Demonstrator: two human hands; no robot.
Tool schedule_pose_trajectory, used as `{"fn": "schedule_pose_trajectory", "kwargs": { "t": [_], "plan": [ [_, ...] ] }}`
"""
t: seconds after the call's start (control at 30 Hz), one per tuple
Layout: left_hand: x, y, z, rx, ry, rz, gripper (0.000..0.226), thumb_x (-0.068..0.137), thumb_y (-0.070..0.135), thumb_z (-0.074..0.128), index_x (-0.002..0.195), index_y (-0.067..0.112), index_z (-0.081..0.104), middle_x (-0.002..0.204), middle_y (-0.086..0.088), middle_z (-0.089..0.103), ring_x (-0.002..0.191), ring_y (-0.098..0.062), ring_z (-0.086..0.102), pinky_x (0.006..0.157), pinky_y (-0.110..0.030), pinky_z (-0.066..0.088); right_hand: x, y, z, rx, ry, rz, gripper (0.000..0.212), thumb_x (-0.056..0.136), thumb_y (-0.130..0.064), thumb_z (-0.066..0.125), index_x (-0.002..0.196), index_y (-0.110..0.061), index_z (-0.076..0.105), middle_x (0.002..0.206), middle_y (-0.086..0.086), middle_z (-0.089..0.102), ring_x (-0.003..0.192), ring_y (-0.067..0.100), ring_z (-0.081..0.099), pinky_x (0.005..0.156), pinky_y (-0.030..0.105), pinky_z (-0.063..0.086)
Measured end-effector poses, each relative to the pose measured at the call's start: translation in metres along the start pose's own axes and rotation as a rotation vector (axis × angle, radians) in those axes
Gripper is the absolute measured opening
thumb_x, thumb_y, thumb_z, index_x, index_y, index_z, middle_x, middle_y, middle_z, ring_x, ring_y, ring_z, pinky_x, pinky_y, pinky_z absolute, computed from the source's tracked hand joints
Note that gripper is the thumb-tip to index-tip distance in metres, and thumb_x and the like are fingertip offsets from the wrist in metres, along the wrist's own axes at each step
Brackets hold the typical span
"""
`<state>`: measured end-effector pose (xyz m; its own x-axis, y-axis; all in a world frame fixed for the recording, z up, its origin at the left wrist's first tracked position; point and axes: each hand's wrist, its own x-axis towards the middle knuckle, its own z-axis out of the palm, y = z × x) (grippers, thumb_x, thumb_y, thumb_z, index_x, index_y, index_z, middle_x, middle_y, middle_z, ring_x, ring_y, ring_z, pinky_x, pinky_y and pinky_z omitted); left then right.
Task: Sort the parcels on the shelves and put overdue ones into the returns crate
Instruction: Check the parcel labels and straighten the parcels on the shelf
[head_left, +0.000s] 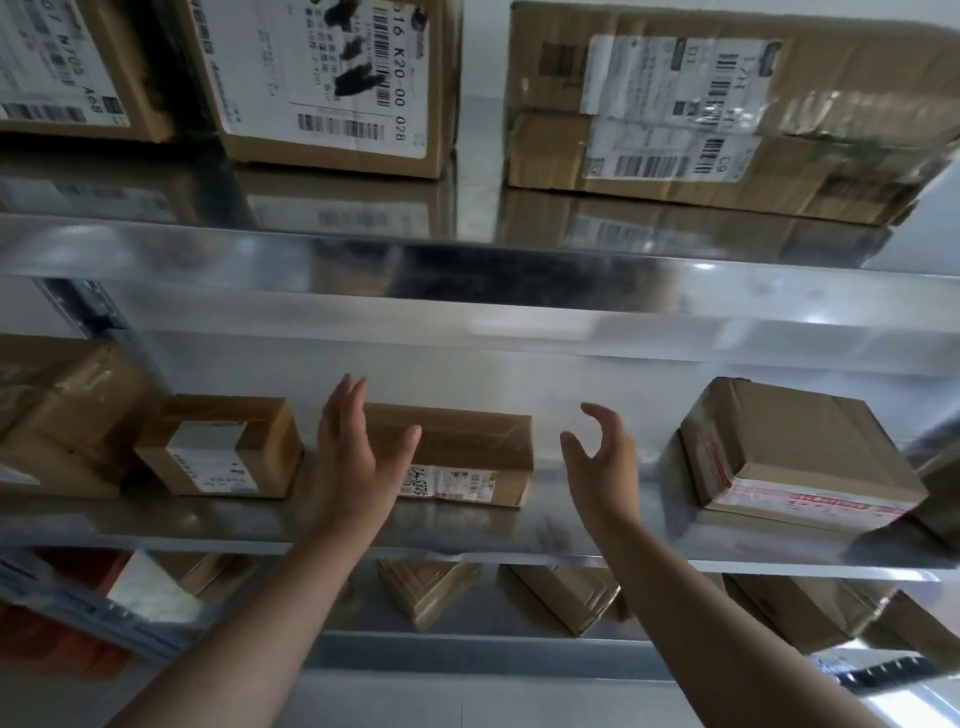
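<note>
A long brown cardboard parcel (467, 447) with a white label on its front lies in the middle of the metal shelf (467, 540). My left hand (353, 457) is open at the parcel's left end, in front of it; I cannot tell if it touches. My right hand (602, 457) is open with curled fingers, a short way right of the parcel and apart from it. Both hands hold nothing. No returns crate is in view.
On the same shelf a small labelled box (223, 447) and a taped box (67, 410) stand at the left, a squarish box (795, 452) at the right. Bigger labelled cartons (332, 78) (727, 109) fill the shelf above. Several parcels (566, 592) lie on the shelf below.
</note>
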<state>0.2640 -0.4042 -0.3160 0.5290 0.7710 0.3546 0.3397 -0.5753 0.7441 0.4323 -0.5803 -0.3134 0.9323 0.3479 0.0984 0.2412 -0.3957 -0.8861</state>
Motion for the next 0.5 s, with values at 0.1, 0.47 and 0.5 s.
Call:
{"fn": "schedule_pose_trajectory", "kwargs": {
  "t": [0.1,0.47,0.5],
  "plan": [
    [-0.002,0.036,0.021,-0.025,-0.008,0.085,0.075,0.090,0.043,0.063,0.151,0.018,0.027,0.160,-0.007,0.020,0.146,-0.022,0.023,0.112,-0.027,0.024,0.015,-0.004,-0.026,0.000,0.073,-0.046,0.039,0.095,-0.015,0.061,0.133,-0.017,0.055,0.145,0.002,0.050,0.139,0.020,0.037,0.114,0.035,0.030],
    [-0.045,0.189,0.215,-0.122,-0.202,0.118,0.072,0.088,0.055,0.049,0.144,0.010,0.040,0.152,-0.012,0.036,0.141,-0.023,0.035,0.114,-0.038,0.034,0.103,0.117,-0.249,-0.265,0.223,0.046,0.040,0.097,-0.023,0.056,0.137,-0.014,0.055,0.151,0.010,0.044,0.142,0.031,0.034,0.117,0.051,0.031],
    [-0.048,0.202,0.233,-0.141,-0.244,0.054,0.070,0.090,0.053,0.052,0.144,0.011,0.039,0.152,-0.011,0.036,0.141,-0.023,0.035,0.115,-0.040,0.033,0.110,0.129,-0.265,-0.277,0.206,0.090,0.041,0.098,-0.025,0.054,0.137,-0.014,0.054,0.150,0.011,0.045,0.140,0.032,0.037,0.115,0.050,0.033]
  ]
}}
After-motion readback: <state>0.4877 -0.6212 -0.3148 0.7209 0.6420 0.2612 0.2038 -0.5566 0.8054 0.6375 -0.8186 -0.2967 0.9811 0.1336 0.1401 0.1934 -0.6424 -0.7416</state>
